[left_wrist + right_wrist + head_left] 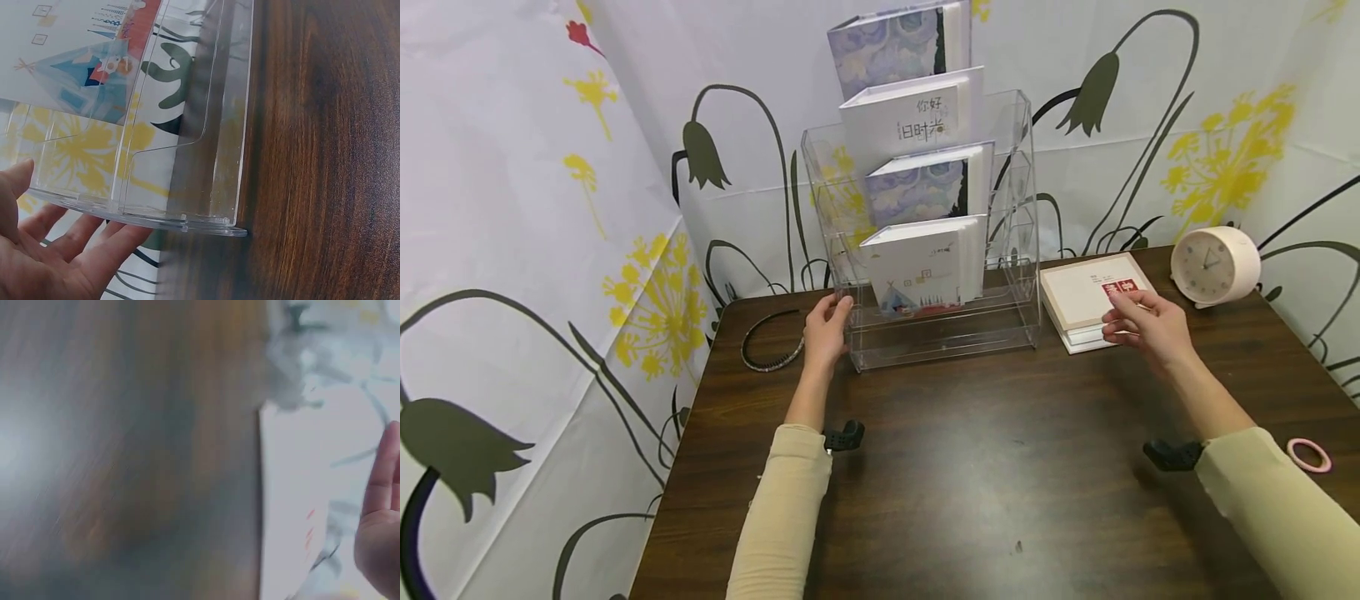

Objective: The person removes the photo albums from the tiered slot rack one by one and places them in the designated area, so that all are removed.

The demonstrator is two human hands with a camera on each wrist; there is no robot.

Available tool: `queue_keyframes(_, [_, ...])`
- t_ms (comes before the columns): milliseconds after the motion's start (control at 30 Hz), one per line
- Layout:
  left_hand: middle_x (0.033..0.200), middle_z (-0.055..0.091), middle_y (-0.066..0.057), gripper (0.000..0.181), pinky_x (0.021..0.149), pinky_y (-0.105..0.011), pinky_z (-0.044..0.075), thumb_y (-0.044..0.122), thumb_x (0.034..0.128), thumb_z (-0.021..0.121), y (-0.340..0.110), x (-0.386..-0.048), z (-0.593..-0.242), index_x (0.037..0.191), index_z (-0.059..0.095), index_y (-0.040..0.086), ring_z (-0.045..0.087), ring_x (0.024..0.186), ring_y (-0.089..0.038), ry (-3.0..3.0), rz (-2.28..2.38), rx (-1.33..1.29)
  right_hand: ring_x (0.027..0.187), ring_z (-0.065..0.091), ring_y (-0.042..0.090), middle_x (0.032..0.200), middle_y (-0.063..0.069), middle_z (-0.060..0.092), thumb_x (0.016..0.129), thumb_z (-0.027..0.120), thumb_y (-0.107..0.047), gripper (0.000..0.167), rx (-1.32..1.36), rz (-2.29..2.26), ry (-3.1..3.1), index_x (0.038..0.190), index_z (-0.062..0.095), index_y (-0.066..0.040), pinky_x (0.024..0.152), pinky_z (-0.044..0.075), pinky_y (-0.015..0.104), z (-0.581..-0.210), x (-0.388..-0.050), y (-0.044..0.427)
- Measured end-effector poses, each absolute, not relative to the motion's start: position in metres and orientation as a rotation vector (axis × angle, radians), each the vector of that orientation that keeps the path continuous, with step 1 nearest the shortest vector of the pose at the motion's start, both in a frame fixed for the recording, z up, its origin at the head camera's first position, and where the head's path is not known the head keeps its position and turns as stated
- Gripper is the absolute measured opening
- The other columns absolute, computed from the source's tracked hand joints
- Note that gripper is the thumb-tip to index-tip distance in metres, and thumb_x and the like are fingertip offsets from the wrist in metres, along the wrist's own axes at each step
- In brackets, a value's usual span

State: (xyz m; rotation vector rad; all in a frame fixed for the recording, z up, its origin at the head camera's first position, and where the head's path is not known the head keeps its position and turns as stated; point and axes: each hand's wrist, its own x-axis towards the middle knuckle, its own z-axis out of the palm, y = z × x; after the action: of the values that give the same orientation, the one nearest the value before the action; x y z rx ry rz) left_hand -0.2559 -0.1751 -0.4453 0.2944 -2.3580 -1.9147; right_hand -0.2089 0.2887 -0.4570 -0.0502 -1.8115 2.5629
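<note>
A clear rack (940,342) holds several books in tiers, the lowest a white one (917,271) with a blue tent picture. My left hand (826,333) grips the rack's left side. In the left wrist view, the hand (75,250) has its fingers against the outer face of the clear side panel (156,222), thumb at its edge. My right hand (1153,329) is over a small stack of white books (1086,292) right of the rack, fingers loosely bent, holding nothing. The right wrist view is blurred, with the hand (381,512) partly in frame beside a white book (290,487).
A round white clock (1210,265) stands at the back right of the dark wooden table (955,467). A dark headband (767,367) lies left of the rack, and a pink ring (1309,455) lies near the right edge. Flower-print cloth (760,217) hangs behind.
</note>
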Motion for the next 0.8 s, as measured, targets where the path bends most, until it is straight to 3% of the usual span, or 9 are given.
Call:
queue_keyframes(167, [0.127, 0.059, -0.013, 0.048, 0.082, -0.062, 0.051, 0.041, 0.0988, 0.058, -0.175, -0.255, -0.445, 0.137, 0.054, 0.012, 0.053, 0.117, -0.033, -2.361, -1.914, 0.303, 0.067, 0.07, 0.017, 0.077, 0.007, 0.071, 0.093, 0.067, -0.006, 0.004, 0.162, 2.404, -1.807, 0.095, 0.066, -0.002, 0.062, 0.059, 0.032, -0.432, -0.217, 0.246])
queue_keyframes(300, [0.126, 0.06, -0.013, 0.048, 0.082, -0.063, 0.051, 0.041, 0.0989, 0.058, -0.175, -0.255, -0.444, 0.137, 0.055, 0.012, 0.053, 0.116, -0.033, -2.364, -1.906, 0.297, 0.075, 0.071, 0.014, 0.085, 0.005, 0.073, 0.09, 0.071, -0.005, 0.018, 0.255, 2.18, -1.945, 0.103, 0.064, 0.005, 0.065, 0.059, 0.031, -0.419, -0.227, 0.213])
queue_keyframes(500, [0.123, 0.061, -0.012, 0.046, 0.08, -0.062, 0.052, 0.04, 0.0995, 0.057, -0.175, -0.256, -0.444, 0.137, 0.056, 0.012, 0.055, 0.113, -0.032, -2.364, -1.895, 0.3, 0.093, 0.068, 0.016, 0.109, 0.019, 0.069, 0.087, 0.076, -0.006, 0.042, 0.332, 1.743, -2.18, 0.123, 0.06, 0.006, 0.078, 0.054, 0.022, -0.41, -0.242, 0.171])
queue_keyframes(633, [0.124, 0.061, -0.012, 0.045, 0.079, -0.061, 0.052, 0.039, 0.0996, 0.058, -0.174, -0.256, -0.445, 0.136, 0.056, 0.013, 0.056, 0.111, -0.032, -2.358, -1.898, 0.305, 0.109, 0.062, 0.028, 0.121, 0.02, 0.064, 0.083, 0.08, -0.011, 0.055, 0.303, 1.648, -2.228, 0.131, 0.056, 0.002, 0.089, 0.053, 0.032, -0.41, -0.252, 0.148])
queue_keyframes(800, [0.124, 0.061, -0.013, 0.044, 0.08, -0.062, 0.052, 0.037, 0.0996, 0.058, -0.175, -0.256, -0.446, 0.135, 0.056, 0.013, 0.056, 0.112, -0.035, -2.346, -1.905, 0.301, 0.12, 0.054, 0.03, 0.13, 0.018, 0.057, 0.08, 0.084, -0.016, 0.071, 0.259, 1.622, -2.275, 0.139, 0.047, 0.0, 0.097, 0.048, 0.043, -0.413, -0.261, 0.129])
